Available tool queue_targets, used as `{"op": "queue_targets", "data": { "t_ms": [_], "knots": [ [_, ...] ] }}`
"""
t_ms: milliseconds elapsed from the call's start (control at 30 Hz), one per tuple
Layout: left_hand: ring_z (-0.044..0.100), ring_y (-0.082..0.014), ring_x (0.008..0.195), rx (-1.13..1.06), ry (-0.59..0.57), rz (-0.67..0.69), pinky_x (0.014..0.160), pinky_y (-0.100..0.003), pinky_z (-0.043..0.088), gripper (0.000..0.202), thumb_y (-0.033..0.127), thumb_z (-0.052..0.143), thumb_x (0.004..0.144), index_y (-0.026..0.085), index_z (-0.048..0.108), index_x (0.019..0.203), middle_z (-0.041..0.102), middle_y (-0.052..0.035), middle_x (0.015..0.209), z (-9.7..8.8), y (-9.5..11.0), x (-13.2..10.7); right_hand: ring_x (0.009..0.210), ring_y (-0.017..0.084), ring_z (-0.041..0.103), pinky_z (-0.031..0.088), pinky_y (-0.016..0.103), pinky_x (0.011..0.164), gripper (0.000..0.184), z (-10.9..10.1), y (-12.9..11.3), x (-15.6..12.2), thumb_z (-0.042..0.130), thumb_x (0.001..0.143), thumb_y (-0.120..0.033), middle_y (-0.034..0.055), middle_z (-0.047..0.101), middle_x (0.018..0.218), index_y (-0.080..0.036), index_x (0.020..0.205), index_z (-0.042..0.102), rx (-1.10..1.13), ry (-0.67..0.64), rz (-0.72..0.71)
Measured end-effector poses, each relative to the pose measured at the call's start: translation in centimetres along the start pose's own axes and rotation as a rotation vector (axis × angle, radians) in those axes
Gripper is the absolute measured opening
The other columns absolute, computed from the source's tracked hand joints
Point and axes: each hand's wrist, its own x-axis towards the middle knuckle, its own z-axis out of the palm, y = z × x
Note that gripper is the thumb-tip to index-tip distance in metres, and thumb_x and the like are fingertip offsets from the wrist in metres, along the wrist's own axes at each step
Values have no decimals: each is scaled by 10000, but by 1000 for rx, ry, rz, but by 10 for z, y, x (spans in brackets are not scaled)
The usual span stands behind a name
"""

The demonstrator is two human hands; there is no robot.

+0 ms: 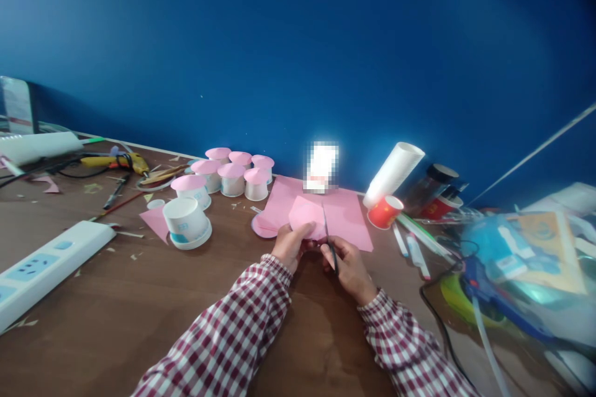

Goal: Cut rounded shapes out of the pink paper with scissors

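My left hand [289, 244] pinches a small piece of pink paper [305, 211] between thumb and fingers. In my right hand [351, 267] is a pair of scissors [326, 226], its blades pointing away from me at the right edge of that piece. Whether the blades are apart or closed, I cannot tell. Beneath both lies a large pink sheet [351, 217] on the table. Rounded pink paper pieces [263, 226] rest at the sheet's left side, partly overlapping it.
Several paper cups with pink cone tops [231, 172] stand back left, near an upturned cup [186, 223]. A power strip [56, 267] lies left. To the right are stacked white cups [393, 173], a red cup [385, 211], markers [418, 254] and a blue glue gun [498, 298].
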Motion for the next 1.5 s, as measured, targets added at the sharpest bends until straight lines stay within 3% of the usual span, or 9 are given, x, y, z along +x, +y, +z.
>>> {"op": "queue_targets", "data": {
  "t_ms": [333,733,1500],
  "knots": [
    [501,-72,422,-60,13,-33,373,-172,415,222,255,725,651,91,595,723,579,-13,563,-1,2,1,487,104,467,379,214,459,309,0,-2,0,553,848,-419,-32,500,550,-138,964,604,10,-1,18],
    [543,-86,465,-59,-12,2,394,-169,438,232,184,754,621,55,632,770,624,-57,610,1,3,-3,484,111,471,387,219,455,324,1,-5,0,550,840,-443,-28,505,541,-144,949,611,-6,8,20],
    [528,-83,454,-70,11,4,379,-174,422,210,158,737,627,56,630,777,614,-43,602,1,3,-1,484,118,476,389,224,456,331,0,-4,-1,550,839,-454,-23,513,538,-145,936,621,-30,19,-2]
  ]
}}
